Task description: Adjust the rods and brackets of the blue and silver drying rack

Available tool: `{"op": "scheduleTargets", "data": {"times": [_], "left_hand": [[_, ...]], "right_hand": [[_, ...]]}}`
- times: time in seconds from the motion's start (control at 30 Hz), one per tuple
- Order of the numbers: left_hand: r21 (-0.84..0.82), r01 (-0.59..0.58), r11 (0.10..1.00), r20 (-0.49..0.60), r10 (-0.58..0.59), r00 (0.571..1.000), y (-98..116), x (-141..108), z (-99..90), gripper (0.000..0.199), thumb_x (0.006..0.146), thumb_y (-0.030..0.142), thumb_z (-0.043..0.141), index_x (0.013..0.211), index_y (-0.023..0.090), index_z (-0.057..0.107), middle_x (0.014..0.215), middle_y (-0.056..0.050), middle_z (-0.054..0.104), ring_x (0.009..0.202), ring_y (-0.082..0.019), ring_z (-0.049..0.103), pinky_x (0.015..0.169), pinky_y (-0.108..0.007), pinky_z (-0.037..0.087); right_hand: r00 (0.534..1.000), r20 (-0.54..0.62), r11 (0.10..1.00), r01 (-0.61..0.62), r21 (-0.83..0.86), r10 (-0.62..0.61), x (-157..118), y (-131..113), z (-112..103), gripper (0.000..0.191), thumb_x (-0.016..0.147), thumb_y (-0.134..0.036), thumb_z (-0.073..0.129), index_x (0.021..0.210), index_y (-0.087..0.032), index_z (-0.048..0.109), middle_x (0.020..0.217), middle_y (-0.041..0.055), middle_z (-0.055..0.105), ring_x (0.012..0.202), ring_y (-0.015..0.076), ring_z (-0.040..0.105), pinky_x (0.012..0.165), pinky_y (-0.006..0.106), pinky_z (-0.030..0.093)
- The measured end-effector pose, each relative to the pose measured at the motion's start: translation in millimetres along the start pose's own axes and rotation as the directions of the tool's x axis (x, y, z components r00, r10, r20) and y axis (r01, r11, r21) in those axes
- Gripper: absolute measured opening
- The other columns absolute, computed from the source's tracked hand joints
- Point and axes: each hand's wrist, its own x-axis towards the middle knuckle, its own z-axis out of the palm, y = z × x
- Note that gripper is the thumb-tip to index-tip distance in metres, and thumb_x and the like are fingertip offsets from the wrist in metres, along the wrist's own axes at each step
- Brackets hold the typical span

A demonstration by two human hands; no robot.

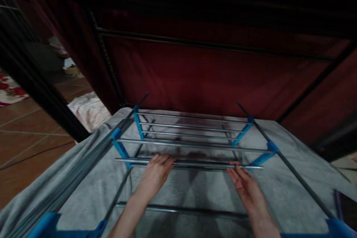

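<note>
Red floral cloth (11, 91) lies at your left edge, on the brown tiled floor (30, 119). Just right of it, a thick black post (41, 74) slants down toward you, and beyond its foot sits a striped cloth (90, 109). Moving right, you have a grey blanket (95, 208) beneath a metal rack (192, 145). Several long grey tubes (75, 180) run close together along the rack's left side, from near to far. Two blue brackets (121, 148) on that side carry the ends of the crossbars (192, 127), which reach across toward the right; a dark red curtain (189, 78) hangs behind them at the far side.

Your left hand (157, 173) has its grip closed over a metal tube (202, 164), palm down, with the tube's left end sticking out past it. That tube lies crosswise on the near side of the crossbars. Nearer you, below it, a second tube (181, 210) runs the same way. Your right hand (245, 184) pinches the held tube near its right end, other fingers extended beneath. To its right, the blue brackets on that side (242, 134) join a long side rail (299, 176) sloping toward you.
</note>
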Motion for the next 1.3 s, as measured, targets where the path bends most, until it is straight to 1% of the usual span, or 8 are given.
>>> {"op": "scheduleTargets", "data": {"times": [0.1,0.27,0.47,0.73,0.87,0.97,1.13,1.3], "left_hand": [[0.03,-0.03,0.999,-0.054,0.031,0.998,-11.7,-6.4,0.2,0.031,0.098,0.023,0.042,0.107,0.022,0.072,0.096,-0.007,0.074,0.087,-0.023,0.07,0.084,-0.038,0.051],[0.049,-0.093,0.994,-0.127,0.099,0.987,-26.7,-6.7,3.1,0.034,0.098,0.028,0.039,0.105,0.022,0.072,0.098,-0.007,0.076,0.085,-0.022,0.071,0.078,-0.035,0.053],[0.13,-0.136,0.982,-0.153,0.156,0.976,-26.0,-1.0,6.1,0.033,0.098,0.028,0.038,0.102,0.022,0.071,0.097,-0.006,0.076,0.082,-0.022,0.071,0.076,-0.035,0.052],[0.191,-0.219,0.957,-0.21,0.258,0.943,-24.8,2.6,9.8,0.032,0.1,0.026,0.039,0.102,0.018,0.07,0.094,-0.007,0.076,0.077,-0.022,0.069,0.074,-0.035,0.051],[0.188,-0.226,0.956,-0.213,0.264,0.941,-25.7,3.4,9.7,0.033,0.101,0.028,0.037,0.103,0.018,0.069,0.093,-0.007,0.075,0.077,-0.022,0.07,0.074,-0.035,0.05],[0.15,-0.229,0.962,-0.22,0.258,0.941,-27.7,2.8,11.6,0.032,0.101,0.03,0.038,0.106,0.019,0.068,0.095,-0.006,0.075,0.08,-0.022,0.07,0.075,-0.035,0.05],[0.075,-0.171,0.982,-0.209,0.183,0.961,-32.5,-2.3,19.7,0.033,0.1,0.035,0.042,0.119,0.02,0.065,0.102,-0.007,0.075,0.085,-0.024,0.07,0.079,-0.036,0.051],[0.024,-0.155,0.988,-0.202,0.157,0.967,-32.3,-5.9,19.4,0.033,0.1,0.041,0.043,0.111,0.022,0.068,0.099,-0.006,0.074,0.084,-0.024,0.069,0.079,-0.037,0.05]], "right_hand": [[0.997,0.022,0.992,-0.079,0.101,0.077,-4.8,-2.4,17.8,0.027,0.058,-0.026,0.094,0.075,-0.021,0.073,0.09,0.001,0.077,0.086,0.0182,0.073,0.091,0.038,0.061],[0.994,0.084,0.985,-0.087,0.149,0.075,-3.0,-4.5,34.6,0.017,0.068,-0.02,0.087,0.074,-0.02,0.072,0.092,0.0022,0.077,0.086,0.0177,0.072,0.088,0.035,0.06],[0.996,0.064,0.982,-0.076,0.175,0.066,1.8,-7.1,36.6,0.017,0.068,-0.018,0.086,0.072,-0.02,0.07,0.088,0.001,0.076,0.081,0.0167,0.071,0.085,0.034,0.061],[0.997,0.063,0.981,-0.06,0.184,0.049,5.9,-8.1,34.2,0.02,0.066,-0.018,0.087,0.07,-0.02,0.067,0.087,0.0,0.075,0.079,0.0161,0.07,0.087,0.035,0.06],[0.998,0.053,0.98,-0.055,0.191,0.046,6.2,-8.3,35.6,0.021,0.065,-0.019,0.088,0.071,-0.019,0.068,0.086,0.0013,0.075,0.079,0.0162,0.07,0.085,0.034,0.06],[0.998,0.053,0.98,-0.052,0.191,0.042,6.0,-9.6,36.6,0.022,0.064,-0.019,0.089,0.072,-0.018,0.068,0.086,0.0026,0.075,0.081,0.0173,0.071,0.083,0.033,0.06],[0.998,0.043,0.98,-0.054,0.192,0.046,5.0,-10.6,35.7,0.023,0.065,-0.021,0.089,0.075,-0.018,0.069,0.084,0.0001,0.074,0.078,0.0156,0.07,0.085,0.033,0.06],[0.998,0.029,0.978,-0.067,0.198,0.062,5.0,-9.0,34.6,0.023,0.066,-0.022,0.09,0.074,-0.019,0.068,0.077,-0.0021,0.072,0.073,0.0138,0.069,0.085,0.032,0.06]]}}
